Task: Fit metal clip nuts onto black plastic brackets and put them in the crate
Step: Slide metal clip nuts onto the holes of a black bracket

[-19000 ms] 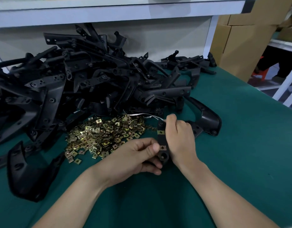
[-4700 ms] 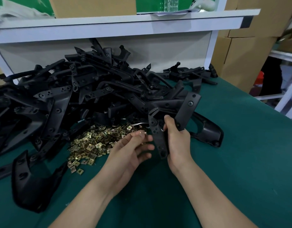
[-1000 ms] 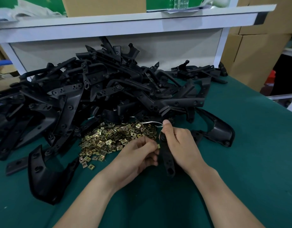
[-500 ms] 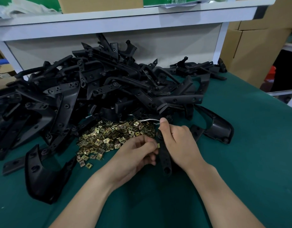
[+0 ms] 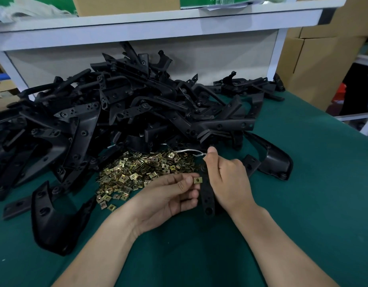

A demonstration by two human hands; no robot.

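Brassy square clip nut [image 5: 197, 180], black bracket [image 5: 207, 195]

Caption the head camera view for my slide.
Left hand pinches a clip nut beside the black bracket gripped in the right hand, loose nuts and brackets heaped behind.

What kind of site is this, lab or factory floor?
Most likely a factory assembly bench: a large heap of similar black plastic brackets, a loose pile of metal clip nuts on the green-covered table, and stacked cardboard cartons beside it.
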